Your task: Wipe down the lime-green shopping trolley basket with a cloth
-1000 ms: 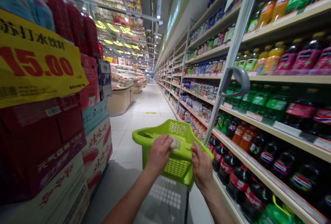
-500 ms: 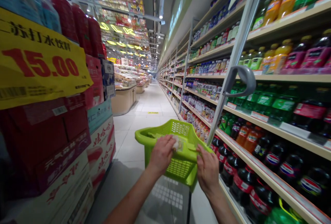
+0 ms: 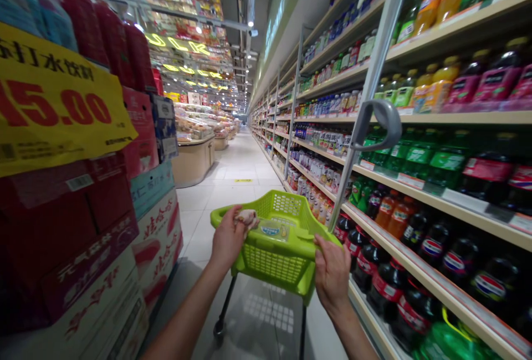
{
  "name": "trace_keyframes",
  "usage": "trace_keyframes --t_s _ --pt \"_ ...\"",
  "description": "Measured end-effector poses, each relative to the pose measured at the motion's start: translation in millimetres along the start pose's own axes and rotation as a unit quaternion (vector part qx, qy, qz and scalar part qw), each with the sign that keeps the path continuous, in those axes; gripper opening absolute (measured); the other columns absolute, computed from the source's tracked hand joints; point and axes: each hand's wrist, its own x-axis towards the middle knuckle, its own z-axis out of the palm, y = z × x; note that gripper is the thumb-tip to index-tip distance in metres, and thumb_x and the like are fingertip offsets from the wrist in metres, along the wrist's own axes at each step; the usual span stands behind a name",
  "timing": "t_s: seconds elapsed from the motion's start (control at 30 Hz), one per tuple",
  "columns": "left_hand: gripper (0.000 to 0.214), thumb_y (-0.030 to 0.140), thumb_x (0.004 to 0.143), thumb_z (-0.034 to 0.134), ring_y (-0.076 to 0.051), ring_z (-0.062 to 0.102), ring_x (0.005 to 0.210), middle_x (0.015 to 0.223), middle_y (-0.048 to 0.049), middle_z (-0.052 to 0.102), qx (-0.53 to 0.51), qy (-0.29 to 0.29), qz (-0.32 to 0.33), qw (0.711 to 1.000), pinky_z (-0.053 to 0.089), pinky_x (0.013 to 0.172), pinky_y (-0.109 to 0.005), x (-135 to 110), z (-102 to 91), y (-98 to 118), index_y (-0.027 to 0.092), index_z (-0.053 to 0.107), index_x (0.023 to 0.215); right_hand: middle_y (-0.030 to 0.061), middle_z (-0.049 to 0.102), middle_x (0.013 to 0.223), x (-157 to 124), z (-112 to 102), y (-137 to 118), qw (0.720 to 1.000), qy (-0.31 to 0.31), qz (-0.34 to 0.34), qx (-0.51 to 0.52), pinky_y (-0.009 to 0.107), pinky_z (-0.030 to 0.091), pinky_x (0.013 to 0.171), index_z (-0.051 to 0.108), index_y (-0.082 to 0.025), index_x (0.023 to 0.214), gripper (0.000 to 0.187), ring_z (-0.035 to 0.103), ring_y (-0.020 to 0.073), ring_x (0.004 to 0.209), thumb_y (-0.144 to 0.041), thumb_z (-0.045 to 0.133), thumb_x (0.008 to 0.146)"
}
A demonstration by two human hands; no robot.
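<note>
A lime-green shopping cart stands in front of me, its perforated basket facing down the aisle. My left hand is at the left part of the cart's handle, fingers closed on a crumpled, pale tissue. A clear label panel with a small blue-and-white print shows on the middle of the handle, right of the tissue. On the handle's right end, my right hand is wrapped around the green bar.
Shelves of soft drink bottles line the right side, with a grey hooked handle jutting from a metal post. Stacked drink cartons and a yellow price sign stand close on the left. A goods counter lies farther ahead.
My left hand has slid left along the handle with the tissue, uncovering the label panel. The right hand keeps its grip. The view has shifted slightly to the right.
</note>
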Motion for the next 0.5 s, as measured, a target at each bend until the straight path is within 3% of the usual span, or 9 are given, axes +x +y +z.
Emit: trace_keyframes --t_s 0.13,0.27,0.4,0.5 --pt "0.023 0.019 0.075 0.042 -0.024 0.051 0.104 0.109 -0.0087 0.058 0.090 0.020 0.113 0.989 0.039 0.091 -0.043 -2 9.4 -12 0.018 0.057 0.094 0.0048 0.062 0.095 0 0 -5 1.000 -0.010 0.013 0.003 0.047 0.019 0.098 0.051 -0.020 0.110 0.030 0.054 0.0188 0.092 -0.026 0.032 0.087" --pt "0.037 0.034 0.078 0.048 -0.025 0.041 0.118 0.124 -0.0124 0.048 0.092 -0.014 0.224 0.970 0.034 0.097 -0.044 -11 13.3 -27 0.017 0.049 0.111 0.0054 0.062 0.094 -1 2 -6 1.000 -0.002 0.021 0.006 0.049 0.020 0.097 0.051 -0.019 0.109 0.030 0.054 0.0195 0.092 -0.026 0.033 0.087" --pt "0.046 0.037 0.078 0.048 -0.025 0.044 0.116 0.124 -0.0110 0.051 0.103 -0.071 0.277 0.953 0.030 0.099 -0.049 -3 -1.2 -54 0.019 0.043 0.120 0.0055 0.062 0.095 0 1 -5 1.000 -0.004 0.011 0.010 0.048 0.020 0.097 0.050 -0.019 0.109 0.029 0.054 0.0196 0.093 -0.025 0.033 0.087" --pt "0.036 0.033 0.083 0.039 -0.022 0.053 0.104 0.111 -0.0080 0.060 0.078 -0.054 0.245 0.965 0.039 0.093 -0.043 11 -15.0 -70 0.019 0.048 0.115 0.0051 0.062 0.097 1 -2 -8 0.999 -0.028 -0.012 0.016 0.047 0.020 0.097 0.049 -0.019 0.110 0.028 0.054 0.0190 0.094 -0.023 0.034 0.087"
